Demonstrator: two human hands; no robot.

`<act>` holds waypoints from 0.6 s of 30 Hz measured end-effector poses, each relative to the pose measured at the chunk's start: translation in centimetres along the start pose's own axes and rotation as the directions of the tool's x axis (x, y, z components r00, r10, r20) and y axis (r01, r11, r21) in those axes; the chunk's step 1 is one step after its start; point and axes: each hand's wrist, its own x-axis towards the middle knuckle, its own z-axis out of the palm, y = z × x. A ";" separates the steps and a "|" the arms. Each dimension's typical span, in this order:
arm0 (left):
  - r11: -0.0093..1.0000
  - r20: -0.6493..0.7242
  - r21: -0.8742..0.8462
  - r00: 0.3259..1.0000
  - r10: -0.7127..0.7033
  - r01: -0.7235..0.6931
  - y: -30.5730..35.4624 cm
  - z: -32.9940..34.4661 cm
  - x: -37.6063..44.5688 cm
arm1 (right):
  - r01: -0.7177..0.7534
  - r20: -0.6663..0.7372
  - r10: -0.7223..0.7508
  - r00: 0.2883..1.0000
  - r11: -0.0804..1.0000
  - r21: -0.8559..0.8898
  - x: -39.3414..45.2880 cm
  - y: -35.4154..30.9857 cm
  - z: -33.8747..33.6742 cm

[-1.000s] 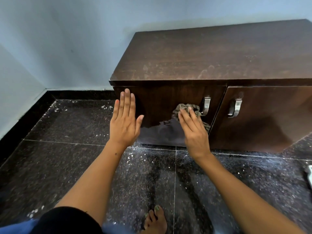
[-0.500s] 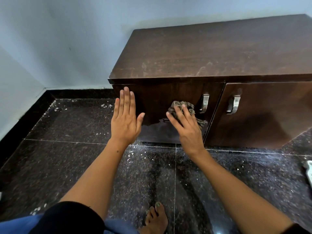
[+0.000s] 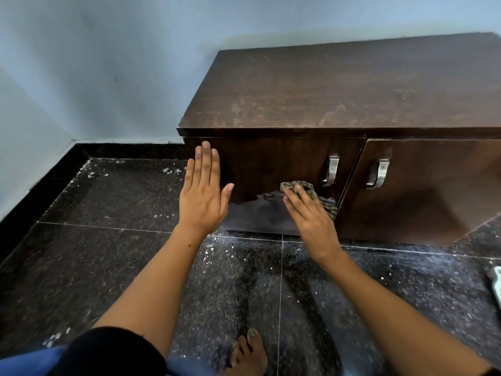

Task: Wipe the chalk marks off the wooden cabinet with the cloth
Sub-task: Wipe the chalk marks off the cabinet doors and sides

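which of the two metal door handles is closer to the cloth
The left handle, on the door being wiped: the cloth under the right hand lies just below it. The right handle is on the other door.

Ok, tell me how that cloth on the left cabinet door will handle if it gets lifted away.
The cloth looks bunched and wrinkled under the right hand, so it is probably floppy and would sag when lifted. It seems thin and small, likely light. Flat fingers press it against the upright cabinet door, so it would probably drop once released.
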 end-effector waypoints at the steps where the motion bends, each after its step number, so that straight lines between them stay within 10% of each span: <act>1: 1.000 -0.006 0.002 1.000 0.005 -0.005 -0.1 0.0 0.0 | -0.030 -0.015 0.029 0.999 1.000 -0.001 -0.2 0.3 -0.2; 18: 1.000 0.013 0.007 1.000 0.000 0.000 0.1 0.2 -0.1 | -0.094 -0.044 0.096 0.994 0.995 0.035 0.7 -0.4 0.5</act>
